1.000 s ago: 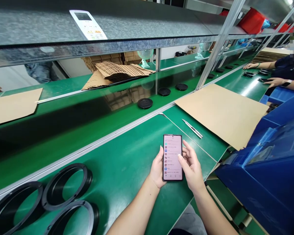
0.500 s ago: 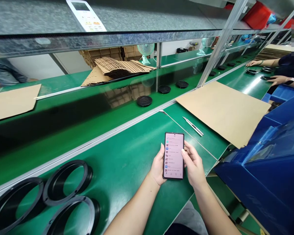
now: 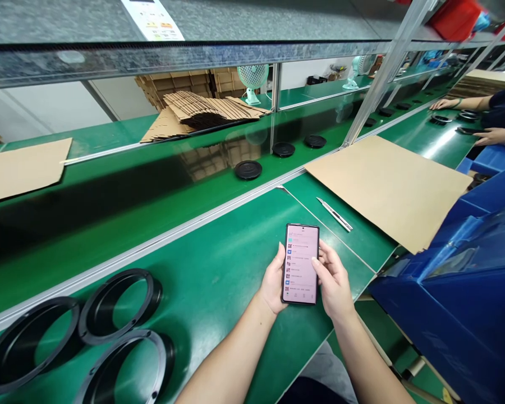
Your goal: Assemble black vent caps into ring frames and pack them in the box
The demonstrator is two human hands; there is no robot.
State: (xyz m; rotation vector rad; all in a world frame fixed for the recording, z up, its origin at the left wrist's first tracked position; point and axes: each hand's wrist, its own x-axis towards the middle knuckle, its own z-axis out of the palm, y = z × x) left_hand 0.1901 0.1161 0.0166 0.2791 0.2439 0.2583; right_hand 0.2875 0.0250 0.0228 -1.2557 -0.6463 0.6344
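Note:
A smartphone (image 3: 301, 265) with a lit pinkish screen showing a list is held upright above the green tabletop (image 3: 219, 264). My left hand (image 3: 274, 280) grips its left edge, the fingers hidden behind it. Along the right edge, my right hand (image 3: 333, 280) also holds the phone, its thumb over the screen. Beyond the phone, to the right, lies a utility knife (image 3: 334, 214). Three black rings (image 3: 151, 300) rest on the table at the lower left.
Behind a metal rail, black discs (image 3: 248, 169) lie on a green conveyor belt. Cardboard sheets (image 3: 387, 188) and blue bins (image 3: 446, 303) stand on the right. At the far right are a co-worker's hands (image 3: 490, 136). A shelf (image 3: 252, 19) runs overhead.
The view has shifted slightly, so most things sit a little higher and further right. Both hands keep their hold on the smartphone. The person behind the belt at the left has left view.

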